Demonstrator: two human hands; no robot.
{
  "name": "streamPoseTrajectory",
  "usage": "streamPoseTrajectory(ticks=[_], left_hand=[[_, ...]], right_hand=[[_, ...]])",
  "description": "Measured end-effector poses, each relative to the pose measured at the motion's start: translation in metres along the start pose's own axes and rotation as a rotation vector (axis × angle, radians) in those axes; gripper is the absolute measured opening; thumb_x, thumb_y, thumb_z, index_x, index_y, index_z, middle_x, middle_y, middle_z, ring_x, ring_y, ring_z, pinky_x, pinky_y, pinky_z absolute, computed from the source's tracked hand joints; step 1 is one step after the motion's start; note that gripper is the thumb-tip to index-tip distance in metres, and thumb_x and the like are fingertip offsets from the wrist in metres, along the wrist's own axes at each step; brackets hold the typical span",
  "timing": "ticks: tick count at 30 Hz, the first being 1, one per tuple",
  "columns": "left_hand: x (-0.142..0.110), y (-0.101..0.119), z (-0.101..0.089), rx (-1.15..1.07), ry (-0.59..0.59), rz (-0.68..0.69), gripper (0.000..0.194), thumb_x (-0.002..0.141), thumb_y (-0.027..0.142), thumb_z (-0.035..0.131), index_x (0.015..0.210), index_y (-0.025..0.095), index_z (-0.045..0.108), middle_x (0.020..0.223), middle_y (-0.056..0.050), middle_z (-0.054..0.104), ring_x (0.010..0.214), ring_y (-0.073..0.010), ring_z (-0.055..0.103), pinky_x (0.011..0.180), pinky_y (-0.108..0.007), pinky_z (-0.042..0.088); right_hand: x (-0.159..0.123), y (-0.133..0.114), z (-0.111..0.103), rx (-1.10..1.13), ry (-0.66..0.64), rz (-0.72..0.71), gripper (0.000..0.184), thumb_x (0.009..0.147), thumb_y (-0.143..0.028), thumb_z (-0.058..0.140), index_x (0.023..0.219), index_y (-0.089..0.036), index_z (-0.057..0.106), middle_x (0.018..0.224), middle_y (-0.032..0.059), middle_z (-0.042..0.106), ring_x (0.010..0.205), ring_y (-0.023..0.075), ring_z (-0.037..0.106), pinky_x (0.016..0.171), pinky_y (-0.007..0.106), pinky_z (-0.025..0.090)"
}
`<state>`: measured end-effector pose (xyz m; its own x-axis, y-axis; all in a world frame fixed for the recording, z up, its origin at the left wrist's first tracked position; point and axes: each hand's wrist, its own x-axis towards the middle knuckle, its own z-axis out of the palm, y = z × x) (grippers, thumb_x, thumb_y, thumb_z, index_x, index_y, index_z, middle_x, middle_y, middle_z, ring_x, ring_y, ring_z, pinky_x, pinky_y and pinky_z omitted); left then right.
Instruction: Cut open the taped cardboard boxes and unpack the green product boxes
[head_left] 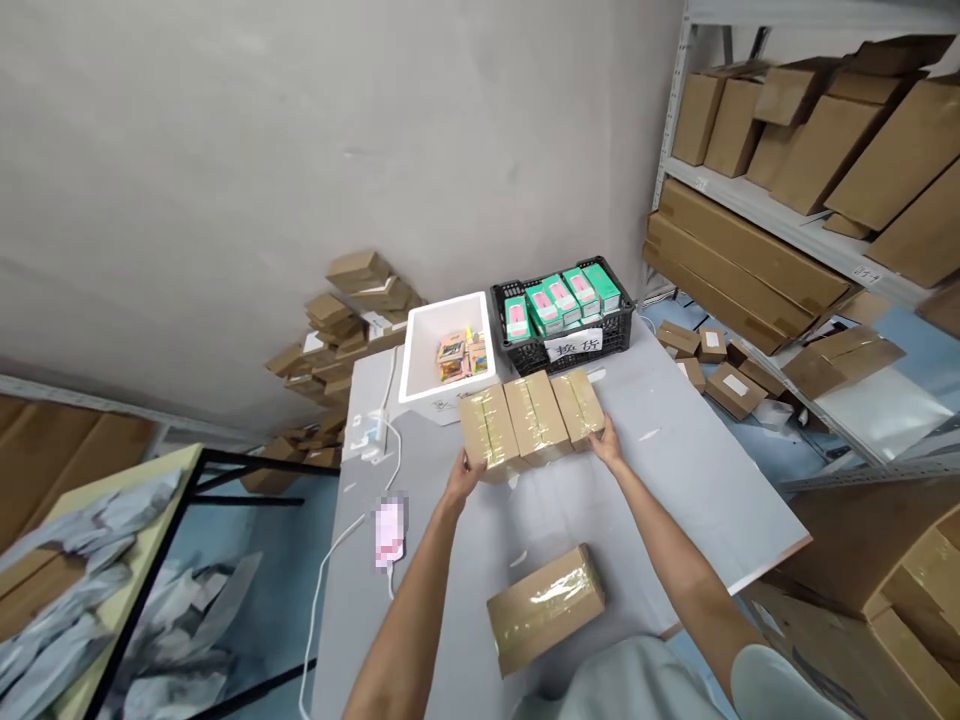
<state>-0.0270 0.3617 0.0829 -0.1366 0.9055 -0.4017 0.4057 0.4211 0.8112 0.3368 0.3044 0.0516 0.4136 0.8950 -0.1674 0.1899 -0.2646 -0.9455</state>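
Observation:
Three taped cardboard boxes stand side by side on the grey table (547, 520). My left hand (463, 480) grips the near left corner of the left cardboard box (489, 425). On the other end, my right hand (606, 442) is closed on the near right corner of the right cardboard box (577, 405). Between them sits the middle cardboard box (536, 412), touched by neither hand. Closer to my body lies another taped cardboard box (546, 608), set at an angle. Some fingers are hidden behind the box sides.
Behind the row are a white foam box (409, 365) with small colourful packets and a black crate (525, 355) of green boxes. A phone (390, 532) with a cable and a power strip (367, 435) lie left. Shelves (795, 225) with cartons stand right; parcels (337, 330) are piled behind.

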Motion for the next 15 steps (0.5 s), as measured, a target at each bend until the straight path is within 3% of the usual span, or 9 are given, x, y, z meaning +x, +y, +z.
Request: streamPoseTrajectory(ticks=[4, 8, 11, 15], left_hand=[[-0.005, 0.008, -0.002, -0.026, -0.013, 0.021, 0.088, 0.078, 0.047, 0.095, 0.156, 0.022, 0.064, 0.137, -0.015, 0.084, 0.135, -0.0371, 0.079, 0.116, -0.046, 0.064], [-0.02, 0.014, 0.01, 0.026, -0.034, 0.017, 0.086, 0.084, 0.044, 0.091, 0.162, 0.023, 0.061, 0.139, -0.015, 0.084, 0.138, -0.0358, 0.078, 0.119, -0.045, 0.063], [-0.025, 0.026, 0.043, 0.102, -0.058, 0.001, 0.083, 0.085, 0.042, 0.093, 0.16, 0.022, 0.063, 0.133, -0.016, 0.086, 0.135, -0.0386, 0.08, 0.116, -0.049, 0.065], [-0.029, 0.044, 0.11, 0.156, -0.09, 0.038, 0.079, 0.088, 0.04, 0.091, 0.159, 0.021, 0.062, 0.132, -0.016, 0.086, 0.134, -0.0389, 0.08, 0.112, -0.047, 0.067]], right_hand=[[0.016, 0.012, 0.001, -0.02, 0.013, 0.042, 0.074, 0.09, -0.041, 0.077, 0.159, -0.017, 0.064, 0.14, 0.0155, 0.082, 0.138, 0.0341, 0.075, 0.121, 0.049, 0.061], [0.018, 0.035, -0.019, -0.034, 0.009, 0.084, 0.075, 0.089, -0.034, 0.072, 0.161, -0.017, 0.063, 0.143, 0.017, 0.08, 0.142, 0.0347, 0.074, 0.127, 0.049, 0.056], [0.021, 0.052, -0.053, -0.065, 0.021, 0.073, 0.077, 0.09, -0.035, 0.068, 0.165, -0.016, 0.06, 0.147, 0.0191, 0.079, 0.147, 0.0358, 0.071, 0.131, 0.052, 0.053], [0.041, 0.058, -0.113, -0.226, 0.123, 0.077, 0.078, 0.095, -0.037, 0.062, 0.168, -0.01, 0.057, 0.149, 0.0226, 0.078, 0.144, 0.0351, 0.073, 0.125, 0.048, 0.057]])
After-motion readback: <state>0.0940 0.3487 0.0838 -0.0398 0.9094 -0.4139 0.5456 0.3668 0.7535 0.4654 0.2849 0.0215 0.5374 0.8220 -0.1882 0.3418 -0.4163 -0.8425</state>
